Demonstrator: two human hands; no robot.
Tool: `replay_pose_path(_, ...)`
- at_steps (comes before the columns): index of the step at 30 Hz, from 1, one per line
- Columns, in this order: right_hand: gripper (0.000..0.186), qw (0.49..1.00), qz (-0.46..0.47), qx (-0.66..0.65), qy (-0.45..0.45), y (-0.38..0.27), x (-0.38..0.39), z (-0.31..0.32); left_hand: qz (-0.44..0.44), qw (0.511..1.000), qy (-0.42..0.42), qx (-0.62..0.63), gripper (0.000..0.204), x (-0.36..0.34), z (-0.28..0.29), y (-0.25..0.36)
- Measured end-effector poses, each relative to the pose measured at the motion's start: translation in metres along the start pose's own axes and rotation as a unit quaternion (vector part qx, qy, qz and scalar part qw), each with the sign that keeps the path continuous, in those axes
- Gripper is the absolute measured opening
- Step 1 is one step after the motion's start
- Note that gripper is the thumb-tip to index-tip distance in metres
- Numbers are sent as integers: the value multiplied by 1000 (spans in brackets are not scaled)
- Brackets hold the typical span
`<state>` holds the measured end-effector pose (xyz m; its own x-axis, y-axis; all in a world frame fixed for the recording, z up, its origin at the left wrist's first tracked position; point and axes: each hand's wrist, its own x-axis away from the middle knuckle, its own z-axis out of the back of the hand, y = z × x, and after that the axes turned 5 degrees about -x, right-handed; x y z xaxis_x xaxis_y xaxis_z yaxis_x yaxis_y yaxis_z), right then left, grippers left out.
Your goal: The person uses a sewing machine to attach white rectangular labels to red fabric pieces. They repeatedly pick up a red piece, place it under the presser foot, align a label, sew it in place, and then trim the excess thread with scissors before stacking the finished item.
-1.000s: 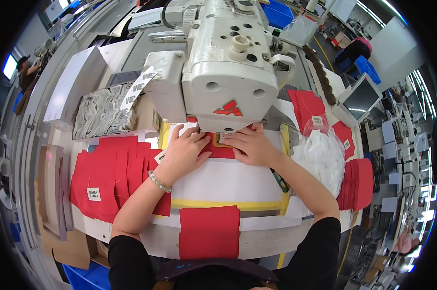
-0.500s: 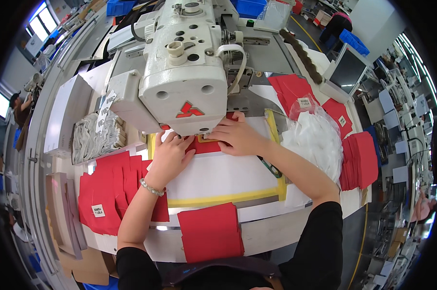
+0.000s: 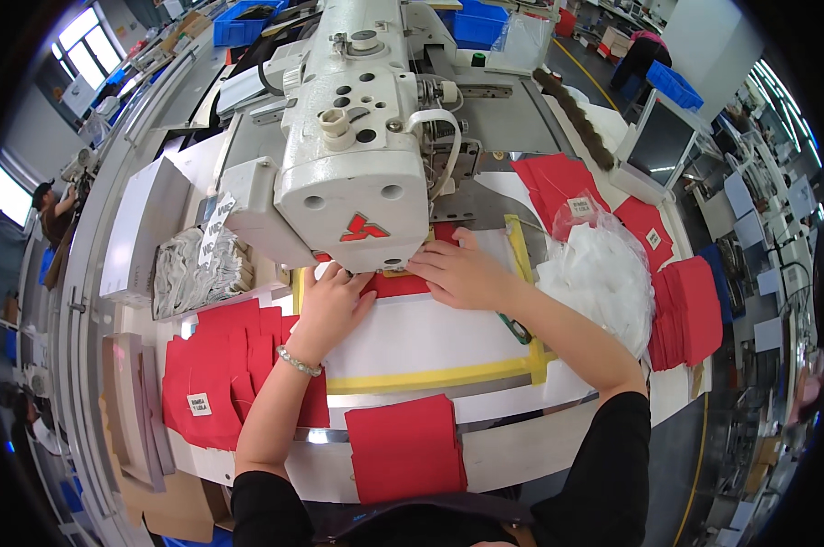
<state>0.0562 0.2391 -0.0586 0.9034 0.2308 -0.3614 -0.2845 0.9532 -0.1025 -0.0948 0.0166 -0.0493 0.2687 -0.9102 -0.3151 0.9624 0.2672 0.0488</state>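
A white industrial sewing machine head (image 3: pixel 352 182) stands over a red fabric piece (image 3: pixel 401 286), hiding its far part. My left hand (image 3: pixel 336 305) lies on the left side of this piece, palm down, its fingers extended toward the machine. On the right, my right hand (image 3: pixel 466 275) rests over the same fabric with its fingers stretched out and their tips close under the head. Between the hands, a small yellowish edge shows on the red piece. White sheet material (image 3: pixel 421 337) bordered with yellow tape (image 3: pixel 430 376) lies beneath. Dark green-handled snips (image 3: pixel 518 330) lie partly under my right forearm.
Red fabric stacks lie at the left (image 3: pixel 216 374), near front (image 3: pixel 404 447) and right (image 3: pixel 690 310). A box of white labels (image 3: pixel 202 269) stands left of the machine. A clear bag of white pieces (image 3: pixel 599 283) sits at the right, before a small monitor (image 3: pixel 658 141).
The whole view has shifted slightly right and down. Both hands remain at the red piece under the machine head; the left fingers lie a little flatter.
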Motion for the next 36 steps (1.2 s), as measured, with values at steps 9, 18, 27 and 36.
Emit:
replay_pose_path(9, 37, 1000, -7, -1, -5, 3, 35, 16, 8, 1000, -13, -2, 30, -1, 1, 0)
replay_pose_path(18, 33, 998, 41, -14, 34, -2, 27, 6, -54, 993, -71, -78, 33, 4, 17, -19)
replay_pose_path(27, 26, 998, 37, -40, 37, -5, 14, 3, -219, 976, -6, 16, 26, -4, 18, -42)
replay_pose_path(36, 22, 996, 56, -69, 33, 2, 3, 2, -210, 974, -41, 73, 28, -15, 10, -48)
